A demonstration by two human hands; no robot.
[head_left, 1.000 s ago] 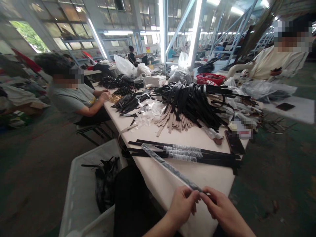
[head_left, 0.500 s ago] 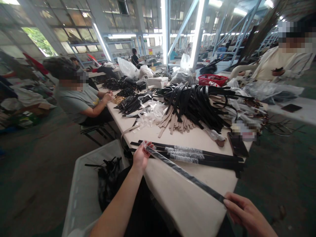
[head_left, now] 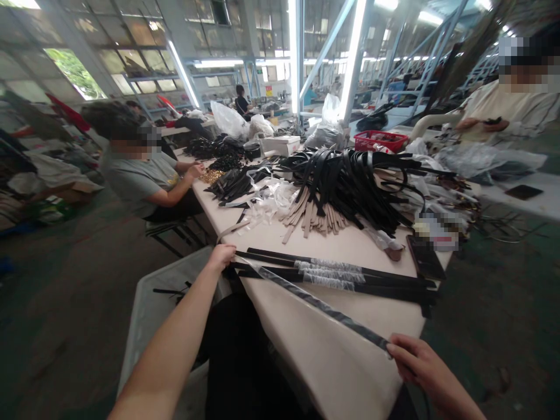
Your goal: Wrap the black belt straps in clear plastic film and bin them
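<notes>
A long black strap (head_left: pixel 321 303) with clear plastic film around it stretches taut on a slant between my two hands, over the near part of the table. My left hand (head_left: pixel 223 256) is closed at the upper left end, pinching the clear film (head_left: pixel 245 261), which reaches past the dark part of the strap. At the lower right, my right hand (head_left: pixel 413 359) grips the strap's other end between thumb and fingers. Just beyond it, several black straps (head_left: pixel 394 280) lie side by side, their middles wrapped in crinkled clear film (head_left: pixel 335 273).
A big heap of black straps (head_left: pixel 345 181) with beige undersides covers the table's middle. A dark phone (head_left: pixel 424 256) lies at the right edge. Left of my legs stands a white bin (head_left: pixel 144 309) with black pieces. A seated co-worker (head_left: pixel 140 169) handles small parts; another person (head_left: pixel 503 111) stands right.
My left hand has moved left, drawing the film out past the strap's end, and its fingers have closed more. My right hand has shifted slightly left and up, still gripping the strap.
</notes>
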